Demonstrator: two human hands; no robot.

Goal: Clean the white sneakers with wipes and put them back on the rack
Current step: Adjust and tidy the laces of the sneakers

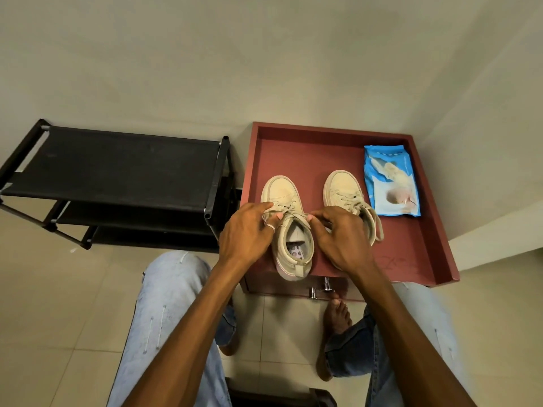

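Two white sneakers stand side by side, toes pointing away, on a red-brown cabinet top point(417, 245) with a raised rim. My left hand point(246, 233) and my right hand point(340, 236) both pinch the laces of the left sneaker point(283, 195) at its tongue. The right sneaker point(342, 186) is partly hidden behind my right hand. A blue pack of wipes point(392, 180) lies flat to the right of the sneakers. The black shoe rack point(117, 168) stands to the left of the cabinet, its top shelf bare.
Walls close in behind and to the right of the cabinet. Its drawer handle point(321, 287) faces me. My knees in light jeans and a bare foot point(338, 315) are on the tiled floor below.
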